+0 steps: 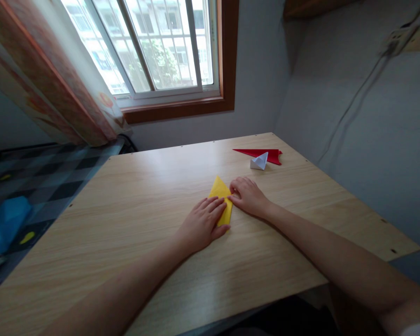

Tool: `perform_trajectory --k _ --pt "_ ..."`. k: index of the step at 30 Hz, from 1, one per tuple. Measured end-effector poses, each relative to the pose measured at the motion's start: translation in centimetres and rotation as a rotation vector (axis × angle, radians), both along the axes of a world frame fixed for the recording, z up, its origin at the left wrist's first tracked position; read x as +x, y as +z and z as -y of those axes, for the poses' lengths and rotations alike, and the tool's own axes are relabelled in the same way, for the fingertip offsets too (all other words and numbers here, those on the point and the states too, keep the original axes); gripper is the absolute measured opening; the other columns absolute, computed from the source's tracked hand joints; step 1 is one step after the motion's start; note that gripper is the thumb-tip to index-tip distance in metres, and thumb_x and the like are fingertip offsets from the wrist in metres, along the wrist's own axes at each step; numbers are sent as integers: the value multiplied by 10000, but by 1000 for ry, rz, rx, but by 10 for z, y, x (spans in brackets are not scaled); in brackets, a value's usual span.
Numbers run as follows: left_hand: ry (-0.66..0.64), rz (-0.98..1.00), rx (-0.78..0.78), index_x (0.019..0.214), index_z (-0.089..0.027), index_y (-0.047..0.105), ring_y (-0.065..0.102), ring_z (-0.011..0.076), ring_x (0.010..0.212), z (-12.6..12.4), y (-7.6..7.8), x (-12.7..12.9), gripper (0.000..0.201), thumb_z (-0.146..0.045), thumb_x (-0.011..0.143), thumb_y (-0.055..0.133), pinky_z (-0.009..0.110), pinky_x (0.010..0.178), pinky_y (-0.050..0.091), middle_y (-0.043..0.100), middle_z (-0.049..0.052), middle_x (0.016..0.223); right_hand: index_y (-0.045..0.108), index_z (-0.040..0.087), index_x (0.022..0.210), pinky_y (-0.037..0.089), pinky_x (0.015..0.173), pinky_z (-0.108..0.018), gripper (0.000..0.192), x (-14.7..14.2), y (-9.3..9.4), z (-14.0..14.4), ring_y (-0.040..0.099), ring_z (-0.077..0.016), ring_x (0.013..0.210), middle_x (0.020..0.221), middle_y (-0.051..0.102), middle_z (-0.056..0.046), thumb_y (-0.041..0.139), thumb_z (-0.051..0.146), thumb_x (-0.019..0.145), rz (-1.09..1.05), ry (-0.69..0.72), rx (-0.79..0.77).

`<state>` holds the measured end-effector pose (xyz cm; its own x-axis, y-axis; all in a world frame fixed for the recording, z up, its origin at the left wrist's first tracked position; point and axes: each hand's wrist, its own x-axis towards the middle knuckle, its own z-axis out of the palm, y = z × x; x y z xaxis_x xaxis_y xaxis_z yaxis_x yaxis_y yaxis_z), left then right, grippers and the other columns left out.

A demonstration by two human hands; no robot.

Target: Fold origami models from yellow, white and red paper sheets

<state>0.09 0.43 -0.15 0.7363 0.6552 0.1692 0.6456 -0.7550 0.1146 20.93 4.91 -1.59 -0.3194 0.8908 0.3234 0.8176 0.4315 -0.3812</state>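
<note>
On the bench (126, 224) my left hand (200, 224) lies flat, released, on the yellow paper (220, 189), while my right hand (248, 196) pinches its edge.

The worktop (126, 224) lies bare to the left and toward the near edge. Beyond the hands, a red folded paper (262, 154) and a small white folded paper (259, 161), touching, occupy the far right corner, beside the wall (353, 116).
</note>
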Motion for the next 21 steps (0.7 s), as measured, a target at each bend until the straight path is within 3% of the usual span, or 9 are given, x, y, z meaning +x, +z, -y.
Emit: perform_trajectory --k 9,14,21 --pt "25 -5 -31 1353 -127 499 415 284 1359 -2 -2 0 561 -486 921 509 481 1145 297 487 161 1445 566 201 870 385 879 -353 102 5 2 -1 521 -233 961 954 600 -67 616 286 845 36 -63 -17" --pt "20 33 -24 1336 -148 502 429 280 1349 -2 -5 -1 541 -481 911 530 489 1142 302 507 154 1427 546 207 941 377 935 -388 346 9 8 4 490 -265 1066 1091 568 -87 715 445 755 57 56 -26" --pt "35 32 -26 1312 -108 519 435 274 1344 -3 -7 -1 559 -499 912 516 465 1144 304 533 165 1399 512 214 997 333 1025 -432 536 11 4 9 414 -294 1229 1296 473 -113 781 523 651 84 163 -58"
